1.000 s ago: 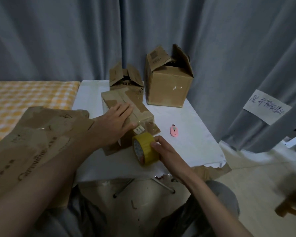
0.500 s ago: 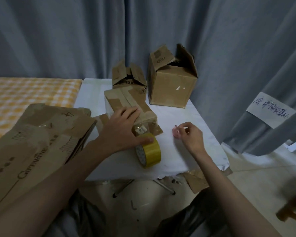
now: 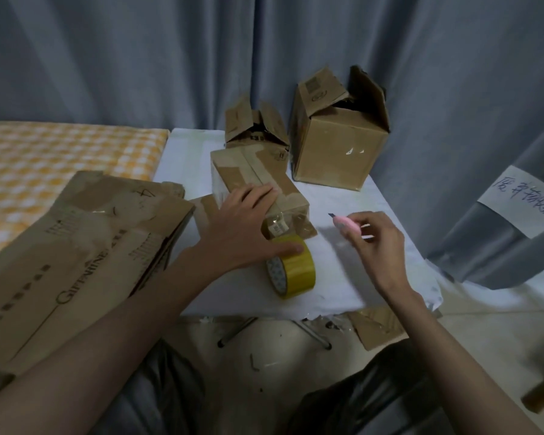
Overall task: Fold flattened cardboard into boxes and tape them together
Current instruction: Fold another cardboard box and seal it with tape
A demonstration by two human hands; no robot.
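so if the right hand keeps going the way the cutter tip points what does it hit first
Probably the low taped box under the left hand. The right hand holds the pink cutter with its blade aimed up and left across bare tabletop. Depth is unclear, so it may pass above.

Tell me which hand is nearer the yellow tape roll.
Left. The left hand rests its thumb on the yellow tape roll; the right hand holds a pink cutter apart, to its right.

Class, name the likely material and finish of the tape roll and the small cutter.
Tape roll: seemingly glossy yellow plastic film on a printed, probably card core; its band shines. Cutter: looks like matte pink plastic, with a dark, likely metal blade tip.
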